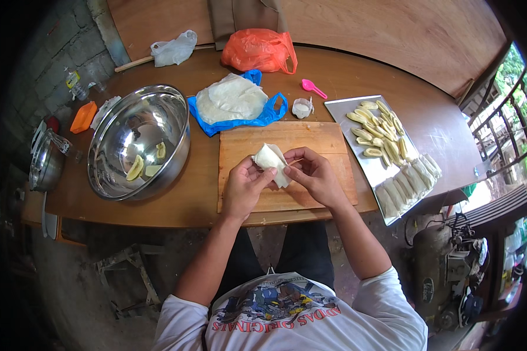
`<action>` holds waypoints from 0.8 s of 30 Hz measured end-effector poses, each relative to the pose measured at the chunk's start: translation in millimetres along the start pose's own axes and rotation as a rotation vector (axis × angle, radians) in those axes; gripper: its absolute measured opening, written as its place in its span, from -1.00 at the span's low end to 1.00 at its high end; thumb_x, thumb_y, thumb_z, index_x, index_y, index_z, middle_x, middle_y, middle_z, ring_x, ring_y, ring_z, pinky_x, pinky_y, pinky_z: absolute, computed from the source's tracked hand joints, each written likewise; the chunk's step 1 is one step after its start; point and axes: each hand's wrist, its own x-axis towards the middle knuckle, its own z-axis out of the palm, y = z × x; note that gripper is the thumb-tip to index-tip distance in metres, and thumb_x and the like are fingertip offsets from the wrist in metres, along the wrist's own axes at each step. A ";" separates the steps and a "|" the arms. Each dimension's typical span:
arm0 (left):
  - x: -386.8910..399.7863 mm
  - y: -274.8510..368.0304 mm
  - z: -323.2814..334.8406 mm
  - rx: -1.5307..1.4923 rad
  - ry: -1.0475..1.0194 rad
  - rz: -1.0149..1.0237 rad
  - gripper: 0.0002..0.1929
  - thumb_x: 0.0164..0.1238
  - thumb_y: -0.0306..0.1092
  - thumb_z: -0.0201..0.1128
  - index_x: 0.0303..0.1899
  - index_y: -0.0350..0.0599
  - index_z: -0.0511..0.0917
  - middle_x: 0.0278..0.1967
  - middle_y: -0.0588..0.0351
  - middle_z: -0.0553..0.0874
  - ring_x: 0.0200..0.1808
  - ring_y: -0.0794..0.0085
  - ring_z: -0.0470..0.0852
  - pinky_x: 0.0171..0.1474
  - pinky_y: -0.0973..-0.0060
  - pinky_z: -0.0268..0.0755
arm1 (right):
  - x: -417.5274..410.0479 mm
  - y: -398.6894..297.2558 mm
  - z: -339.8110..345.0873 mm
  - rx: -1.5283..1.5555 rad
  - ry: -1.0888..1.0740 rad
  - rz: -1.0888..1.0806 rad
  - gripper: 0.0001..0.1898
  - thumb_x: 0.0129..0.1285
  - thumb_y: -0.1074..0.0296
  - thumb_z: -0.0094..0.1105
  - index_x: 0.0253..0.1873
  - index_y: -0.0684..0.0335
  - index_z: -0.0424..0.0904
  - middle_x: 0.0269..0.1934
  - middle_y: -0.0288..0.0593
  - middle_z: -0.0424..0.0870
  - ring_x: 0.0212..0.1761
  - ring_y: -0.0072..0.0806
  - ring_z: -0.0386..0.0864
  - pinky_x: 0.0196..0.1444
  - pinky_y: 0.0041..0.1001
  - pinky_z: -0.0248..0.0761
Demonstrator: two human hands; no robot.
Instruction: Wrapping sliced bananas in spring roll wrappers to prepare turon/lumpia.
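Observation:
Between my two hands, above the wooden board (241, 140), is a partly folded white wrapper (268, 159). My left hand (248, 182) grips its left side, thumb on top. The fingers of my right hand (309, 171) pinch its right edge. Whatever lies inside the wrapper is hidden. Behind the board, a stack of round wrappers (232, 98) rests on a blue plastic bag (279, 107). To the right, a metal tray (366, 169) holds sliced bananas (380, 131) and a row of wrapped rolls (406, 184).
A large steel bowl (136, 105) with a few banana pieces (135, 168) stands at left. A small cup of white contents (302, 108), a pink scoop (314, 87) and an orange-red plastic bag (259, 50) sit farther back. An air compressor (434, 267) stands at lower right.

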 end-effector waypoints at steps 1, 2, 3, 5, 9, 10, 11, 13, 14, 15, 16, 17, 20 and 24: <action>-0.6 1.1 -1.1 0.002 0.004 -0.006 -0.62 0.72 -0.44 0.42 0.41 -0.32 0.62 0.17 0.02 0.87 0.10 0.44 0.87 0.09 0.40 0.79 | 0.7 0.4 -3.3 -0.020 0.004 -0.022 -0.67 0.68 0.42 0.43 0.38 0.39 0.66 0.16 -0.21 0.80 0.13 -0.53 0.77 0.28 -0.44 0.66; -1.3 1.3 -4.3 0.003 0.006 -0.003 -0.62 0.72 -0.44 0.42 0.41 -0.32 0.62 0.17 0.02 0.87 0.10 0.44 0.87 0.09 0.40 0.79 | 8.2 4.7 -12.7 -0.020 0.001 -0.025 -0.67 0.68 0.42 0.43 0.38 0.39 0.66 0.16 -0.21 0.80 0.13 -0.53 0.77 0.28 -0.44 0.66; -0.8 1.0 -7.6 0.004 -0.001 -0.012 -0.61 0.72 -0.45 0.41 0.42 -0.33 0.61 0.17 0.00 0.87 0.11 0.42 0.87 0.09 0.38 0.79 | 24.0 10.8 -30.9 -0.099 0.070 -0.104 -0.70 0.68 0.39 0.41 0.35 0.37 0.70 0.15 -0.19 0.82 0.09 -0.53 0.77 0.22 -0.44 0.67; -4.1 -0.9 -16.7 0.005 -0.004 -0.023 -0.60 0.72 -0.45 0.40 0.43 -0.33 0.60 0.18 -0.01 0.87 0.11 0.40 0.87 0.10 0.37 0.80 | 60.2 13.3 -66.0 -0.349 0.217 -0.175 -0.74 0.66 0.33 0.37 0.29 0.29 0.76 0.18 -0.12 0.84 0.07 -0.43 0.79 0.21 -0.35 0.67; -9.3 -0.6 -23.3 -0.023 0.033 -0.027 -0.57 0.72 -0.46 0.40 0.45 -0.34 0.56 0.24 -0.07 0.84 0.21 0.30 0.88 0.21 0.26 0.83 | 132.8 11.8 -110.6 -0.978 0.415 -0.342 -0.73 0.60 0.20 0.36 0.24 0.11 0.86 0.36 0.03 0.78 0.30 0.00 0.73 0.46 -0.06 0.56; -8.9 0.6 -20.8 -0.032 0.048 -0.037 -0.57 0.71 -0.46 0.40 0.46 -0.33 0.55 0.26 -0.08 0.83 0.24 0.27 0.87 0.25 0.23 0.83 | 149.6 24.0 -128.0 -1.125 0.368 -0.383 -0.71 0.59 0.13 0.34 0.23 0.07 0.88 0.42 0.05 0.75 0.42 0.10 0.63 0.55 0.01 0.46; -8.0 1.4 -20.7 -0.034 0.052 -0.036 -0.57 0.71 -0.46 0.40 0.46 -0.33 0.55 0.26 -0.08 0.83 0.24 0.27 0.87 0.25 0.23 0.83 | 163.9 36.0 -136.8 -1.266 0.310 -0.425 -0.68 0.59 0.06 0.32 0.22 0.02 0.91 0.49 0.07 0.71 0.54 0.21 0.53 0.64 0.09 0.36; -12.1 5.5 -24.9 -0.025 0.046 -0.067 -0.57 0.71 -0.46 0.40 0.45 -0.33 0.55 0.28 -0.09 0.82 0.27 0.25 0.87 0.29 0.21 0.83 | 178.9 44.2 -128.5 -1.299 0.256 -0.340 -0.63 0.62 -0.02 0.26 0.21 0.01 0.93 0.58 0.00 0.65 0.61 0.22 0.45 0.67 0.10 0.32; -13.2 7.2 -24.7 -0.026 0.054 -0.067 -0.57 0.71 -0.46 0.40 0.45 -0.33 0.55 0.28 -0.09 0.82 0.27 0.25 0.87 0.29 0.21 0.83 | 183.0 47.9 -127.1 -1.360 0.209 -0.283 -0.63 0.62 -0.03 0.25 0.21 0.01 0.94 0.60 -0.03 0.64 0.62 0.21 0.44 0.68 0.12 0.31; -14.5 9.0 -24.2 -0.027 0.062 -0.070 -0.57 0.72 -0.46 0.40 0.45 -0.33 0.55 0.27 -0.09 0.83 0.27 0.26 0.87 0.27 0.23 0.84 | 187.3 50.0 -123.2 -1.419 0.157 -0.228 -0.62 0.63 -0.04 0.24 0.21 0.01 0.94 0.61 -0.06 0.63 0.63 0.21 0.43 0.68 0.13 0.30; -15.0 9.8 -24.5 -0.030 0.067 -0.074 -0.57 0.72 -0.46 0.40 0.45 -0.32 0.55 0.27 -0.09 0.83 0.26 0.27 0.87 0.25 0.25 0.84 | 189.8 50.4 -122.6 -1.417 0.148 -0.231 -0.62 0.63 -0.04 0.24 0.21 0.01 0.94 0.61 -0.06 0.63 0.63 0.21 0.43 0.68 0.13 0.30; -14.6 9.8 -25.8 -0.032 0.072 -0.074 -0.57 0.72 -0.46 0.40 0.45 -0.32 0.55 0.27 -0.09 0.83 0.26 0.27 0.87 0.25 0.25 0.84 | 190.4 49.3 -125.2 -1.386 0.178 -0.249 -0.62 0.65 -0.03 0.23 0.20 0.01 0.94 0.62 -0.08 0.63 0.64 0.20 0.42 0.68 0.12 0.30; -17.0 8.9 -30.6 -0.015 0.049 -0.070 -0.57 0.72 -0.45 0.41 0.46 -0.32 0.55 0.27 -0.08 0.83 0.24 0.29 0.88 0.21 0.28 0.85 | 173.9 31.3 -111.7 -1.282 0.227 -0.342 -0.64 0.67 0.02 0.22 0.21 0.03 0.94 0.61 -0.07 0.62 0.65 0.20 0.41 0.68 0.11 0.31; -16.6 6.3 -26.9 -0.036 0.031 -0.043 -0.58 0.73 -0.45 0.41 0.45 -0.31 0.55 0.23 -0.06 0.85 0.20 0.33 0.88 0.20 0.30 0.84 | 91.6 -24.8 -62.2 -1.050 0.203 -0.518 -0.66 0.71 0.14 0.18 0.28 0.11 0.87 0.59 0.05 0.62 0.64 0.17 0.42 0.73 0.03 0.24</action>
